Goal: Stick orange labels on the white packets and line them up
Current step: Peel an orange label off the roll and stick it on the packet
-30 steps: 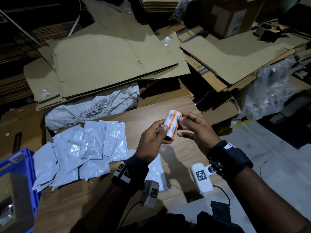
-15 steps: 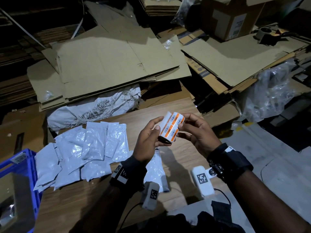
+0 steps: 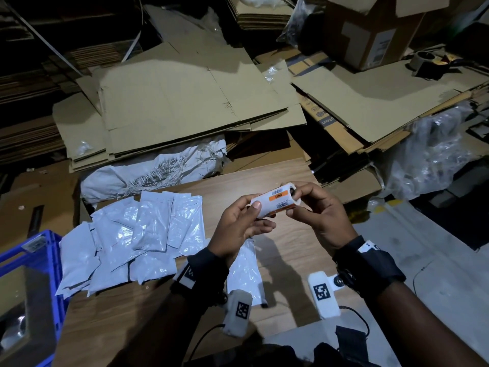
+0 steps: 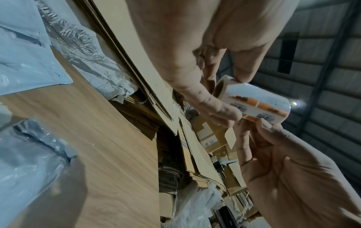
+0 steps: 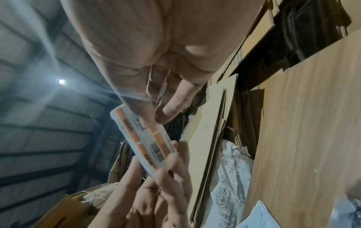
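A roll of orange and white barcode labels (image 3: 276,200) (image 4: 255,103) (image 5: 143,138) lies crosswise in the air above the wooden table (image 3: 288,239). My left hand (image 3: 240,223) grips its left end with thumb on top. My right hand (image 3: 315,207) holds the right end, fingers curled at the open core. A loose heap of white packets (image 3: 137,234) lies on the table to the left of my hands. One more white packet (image 3: 247,271) lies under my left wrist.
A blue crate (image 3: 29,295) stands at the table's left front. Flattened cardboard sheets (image 3: 185,91) and a torn white sack (image 3: 150,176) lie behind the table. A brown carton (image 3: 370,30) and clear plastic wrap (image 3: 428,157) sit at the right.
The roll has been turned from nearly upright to lying sideways between both hands. The hands have stayed above the same part of the table.
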The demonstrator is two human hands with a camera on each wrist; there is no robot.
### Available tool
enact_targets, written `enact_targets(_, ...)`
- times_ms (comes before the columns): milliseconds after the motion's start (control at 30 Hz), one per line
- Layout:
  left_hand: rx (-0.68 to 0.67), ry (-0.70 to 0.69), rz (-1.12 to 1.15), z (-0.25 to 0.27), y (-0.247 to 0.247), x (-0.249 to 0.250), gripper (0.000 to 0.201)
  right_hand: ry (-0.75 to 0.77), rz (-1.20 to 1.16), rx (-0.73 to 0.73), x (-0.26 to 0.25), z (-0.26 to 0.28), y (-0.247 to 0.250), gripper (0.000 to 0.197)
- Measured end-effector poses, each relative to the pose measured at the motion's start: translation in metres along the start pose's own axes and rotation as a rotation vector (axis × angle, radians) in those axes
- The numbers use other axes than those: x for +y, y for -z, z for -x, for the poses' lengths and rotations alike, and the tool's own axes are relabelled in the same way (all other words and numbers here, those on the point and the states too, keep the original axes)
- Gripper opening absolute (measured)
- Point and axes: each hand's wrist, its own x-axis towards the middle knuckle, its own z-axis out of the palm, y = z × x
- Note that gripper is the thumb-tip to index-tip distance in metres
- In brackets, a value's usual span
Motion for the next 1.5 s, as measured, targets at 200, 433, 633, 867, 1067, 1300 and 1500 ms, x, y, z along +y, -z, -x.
enact_targets(200,0.052,-0.137,-0.063,-0.002,0.001,0.007,0.031,-0.036,0.031,0.026,0.003,0.006,0.005,0.024)
enact_targets(433,0.004,-0.099,-0.082,0.005,-0.007,0.006,0.025,-0.082,0.008,0.106,-0.007,0.005,0.0,0.014)
enact_targets(633,-0.126,-0.014,-0.087,0.001,-0.012,0.013,0.031,-0.06,0.034,-0.009,-0.021,-0.004,-0.001,0.017)
enact_targets(867,-0.08,-0.027,-0.066,0.002,-0.016,0.011,0.043,0.053,0.33,0.066,-0.029,-0.002,-0.006,0.034)
enact_targets(1067,-0.112,-0.059,-0.051,0.006,-0.016,0.007,0.038,0.316,0.693,-0.025,-0.035,0.01,-0.014,0.031)
enact_targets(1300,-0.242,-0.073,-0.145,0.014,-0.013,0.01,0.046,0.445,0.984,0.045,-0.036,0.017,-0.014,0.015)
enact_targets(1500,-0.22,-0.028,-0.191,0.015,-0.013,0.008,0.063,0.519,1.065,-0.038,-0.043,0.017,-0.015,0.013)
